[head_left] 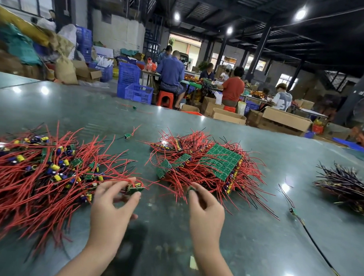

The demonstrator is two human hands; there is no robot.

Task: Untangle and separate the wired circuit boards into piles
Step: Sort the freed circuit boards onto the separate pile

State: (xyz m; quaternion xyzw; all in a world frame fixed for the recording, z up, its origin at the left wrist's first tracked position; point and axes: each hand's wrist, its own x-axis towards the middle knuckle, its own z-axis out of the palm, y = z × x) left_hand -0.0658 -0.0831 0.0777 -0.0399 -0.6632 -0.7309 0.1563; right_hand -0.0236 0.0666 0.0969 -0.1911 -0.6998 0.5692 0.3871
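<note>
Left hand (111,203) pinching board (135,188) at tangle (39,173) edge; right hand (205,209) pinching another beside sorted pile (207,166). Risk: red wires snagging, dragging neighbours out, boards slipping, piles mixing.

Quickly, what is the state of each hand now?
Left hand: closed on a small board.
Right hand: pinching a small green piece, blurred.

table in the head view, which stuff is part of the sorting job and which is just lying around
Part of the job:
- tangled heap
- sorted pile
- small board in left hand
- small piece in right hand

Lying about:
- dark-wire bundle
- stray black lead
- lone boards
</note>
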